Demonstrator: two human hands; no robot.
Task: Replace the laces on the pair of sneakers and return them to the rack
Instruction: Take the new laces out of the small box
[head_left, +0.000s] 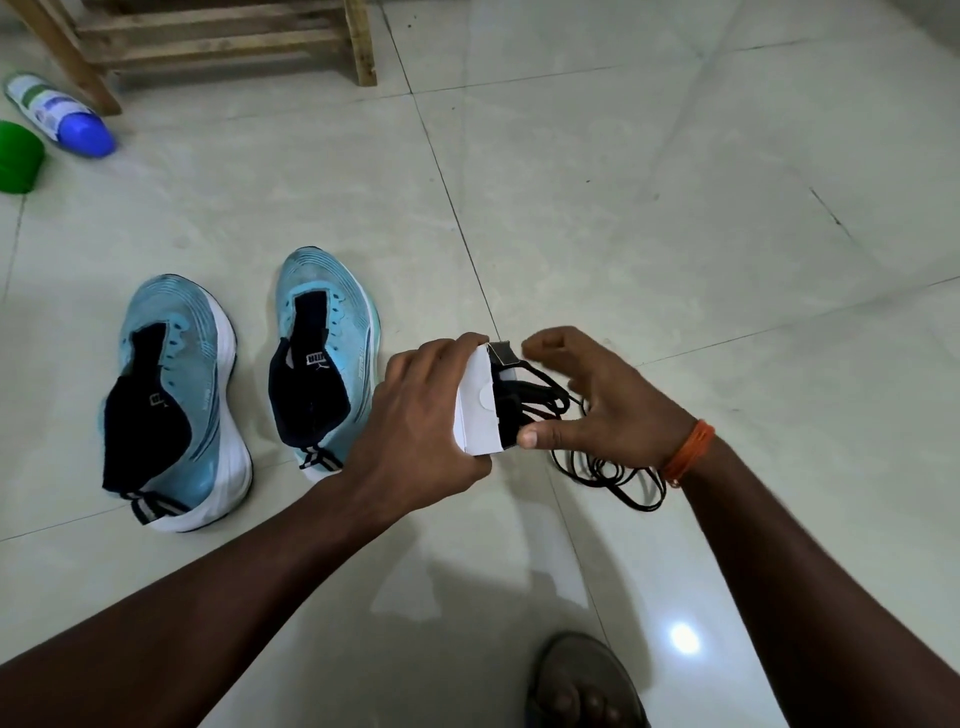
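Observation:
Two light blue sneakers with white soles and dark tongues stand side by side on the floor without laces, one on the left (174, 400) and one nearer the middle (322, 358). My left hand (421, 431) grips a white paper sleeve (480, 410) wrapped round a bundle of black laces (530, 397). My right hand (602, 400) is on the bundle's open end, thumb under the sleeve's corner, fingers curled over the lace loops. A loose black lace (618, 480) lies coiled on the tiles under my right wrist.
A wooden shoe rack (218, 41) stands at the top left. Beside it lie a white bottle with a blue cap (62, 114) and a green container (18, 163). My sandalled foot (584, 686) shows at the bottom. The floor is pale glossy tile.

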